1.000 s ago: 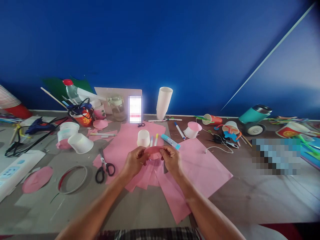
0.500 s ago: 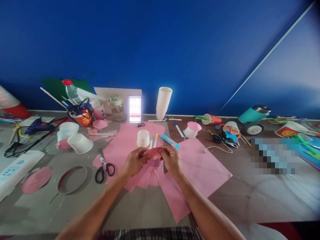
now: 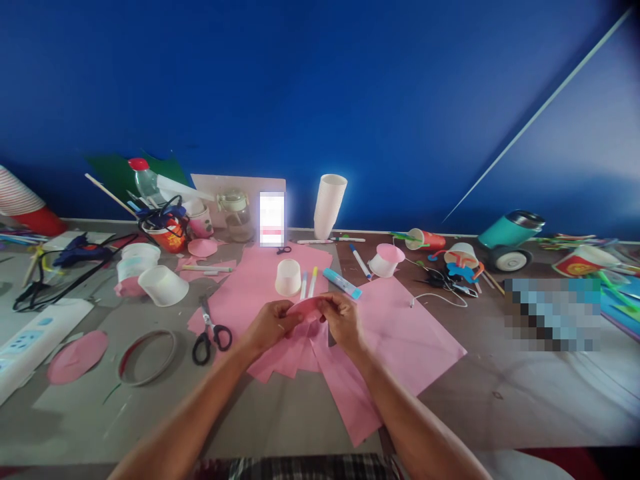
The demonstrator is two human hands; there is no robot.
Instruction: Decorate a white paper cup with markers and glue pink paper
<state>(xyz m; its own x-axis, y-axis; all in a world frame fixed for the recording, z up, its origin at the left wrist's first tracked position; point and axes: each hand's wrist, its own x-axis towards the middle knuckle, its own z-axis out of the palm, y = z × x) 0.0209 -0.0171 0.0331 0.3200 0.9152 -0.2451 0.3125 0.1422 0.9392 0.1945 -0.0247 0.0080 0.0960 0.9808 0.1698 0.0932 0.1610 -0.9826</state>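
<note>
Between my two hands is a small pink paper disc (image 3: 305,307), held up over the sheets. My left hand (image 3: 274,325) pinches its left edge, and my right hand (image 3: 344,321) grips its right edge with thumb and fingers. Beneath lie large pink paper sheets (image 3: 415,333) with loose strips. Just beyond the disc stands a white paper cup (image 3: 288,277). Two slim markers (image 3: 313,283) and a light-blue marker (image 3: 342,283) lie beside it. Black-handled scissors (image 3: 212,337) rest left of my left hand.
At left are a tape roll (image 3: 147,358), another pink disc (image 3: 78,357), a power strip (image 3: 37,343) and white cups (image 3: 163,286). A tall cup stack (image 3: 331,207) stands by the blue wall. Right are a cup with a pink cone top (image 3: 387,259) and a teal tumbler (image 3: 511,230).
The pink disc has turned slightly between my fingers, and more of its upper left edge shows. Both hands keep their hold. The whole view has shifted a little.
</note>
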